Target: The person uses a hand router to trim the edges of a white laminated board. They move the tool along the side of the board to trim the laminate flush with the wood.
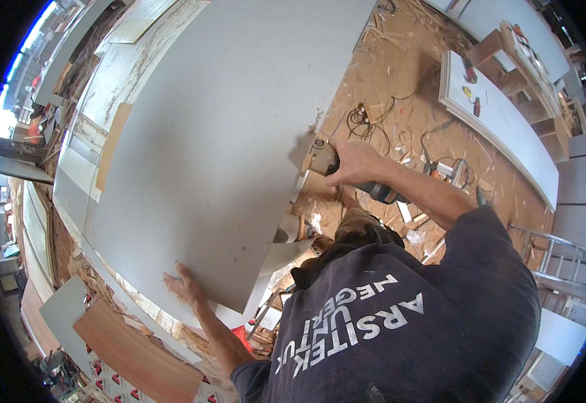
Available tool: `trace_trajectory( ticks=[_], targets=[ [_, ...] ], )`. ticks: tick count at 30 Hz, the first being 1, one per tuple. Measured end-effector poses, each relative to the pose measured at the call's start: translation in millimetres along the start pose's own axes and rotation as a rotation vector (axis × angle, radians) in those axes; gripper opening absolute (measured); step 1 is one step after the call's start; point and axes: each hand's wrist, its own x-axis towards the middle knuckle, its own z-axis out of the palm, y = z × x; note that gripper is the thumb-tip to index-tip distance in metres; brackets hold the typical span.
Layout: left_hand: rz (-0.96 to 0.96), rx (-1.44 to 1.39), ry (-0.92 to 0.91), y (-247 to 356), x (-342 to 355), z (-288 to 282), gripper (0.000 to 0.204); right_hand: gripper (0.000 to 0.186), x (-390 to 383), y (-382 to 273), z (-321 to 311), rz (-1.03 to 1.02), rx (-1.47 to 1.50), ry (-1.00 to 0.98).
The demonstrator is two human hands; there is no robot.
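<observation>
- One power tool (323,160), beige head, dark body, sits in the right hand (352,162); fingers curled firmly round it.
- Panel (205,134) lies toward 9 o'clock from that hand. Tool head is at its near long edge; whether touching, cannot tell.
- Panel's long axis: roughly 1 to 7 o'clock. Right hand nearer that edge; left hand (185,287), fingers loosely spread, rests by the 7 o'clock end, no grip seen.
- Panel looks large, flat, pale grey, matt; few dark specks, some debris (318,119) at 12 o'clock from tool head.
- Brown floor (400,74) scrap-strewn; cable (358,122) at 1 o'clock from right hand, white boards (508,138) toward 3.
</observation>
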Motion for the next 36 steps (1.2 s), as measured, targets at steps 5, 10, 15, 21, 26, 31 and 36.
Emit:
trace_trajectory(
  ticks=[5,10,15,21,26,31,36],
  targets=[
    [0.016,0.011,-0.041,0.6,3.3,1.2,0.104,0.073,-5.5,-2.0,24.0,0.025,-0.037,-0.015],
    [0.171,0.072,-0.048,-26.4,17.5,-0.3,0.103,0.075,-15.1,-22.1,36.0,0.025,-0.048,-0.025],
    [0.304,-0.018,-0.142,-9.2,3.2,-16.9,0.103,0.080,-25.7,-32.2,48.7,0.048,-0.054,-0.047],
    [0.306,0.030,-0.229,-28.7,15.4,-13.1,0.093,0.080,-39.7,-53.0,60.3,0.059,-0.061,-0.050],
    [0.312,-0.024,-0.235,-23.8,10.8,-8.5,0.091,0.079,-50.4,-73.1,68.3,0.056,-0.017,-0.072],
    [0.288,-0.039,-0.215,-48.3,31.1,7.2,0.093,0.078,-56.7,-82.9,90.6,0.059,-0.005,-0.090],
    [0.268,-0.043,-0.213,-20.6,17.7,3.0,0.099,0.078,-68.7,-96.6,111.7,0.030,-0.009,-0.071]
  ],
)
